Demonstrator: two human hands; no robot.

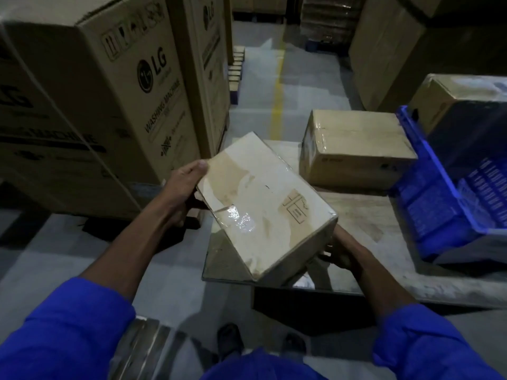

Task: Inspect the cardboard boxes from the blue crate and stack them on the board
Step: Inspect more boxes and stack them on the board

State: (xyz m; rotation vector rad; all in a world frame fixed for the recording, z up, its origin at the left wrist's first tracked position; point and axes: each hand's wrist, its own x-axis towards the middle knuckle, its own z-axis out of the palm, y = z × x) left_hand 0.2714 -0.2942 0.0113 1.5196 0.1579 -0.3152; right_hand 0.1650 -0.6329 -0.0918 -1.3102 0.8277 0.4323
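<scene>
While both hands hold it, I've got the box point(263, 204) tilted up over the board point(365, 215) for inspection.
Left hand point(186, 187) grips the far-left corner, right hand point(340, 250) curls under the near-right end, so the taped top faces me. Second box point(356, 149) already lies on the board; blue crate point(444, 187) just beside it, right.

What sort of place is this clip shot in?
Most likely a warehouse: tall washing machine cartons stand on the concrete floor beside a yellow floor line, with a blue crate nearby.
</scene>
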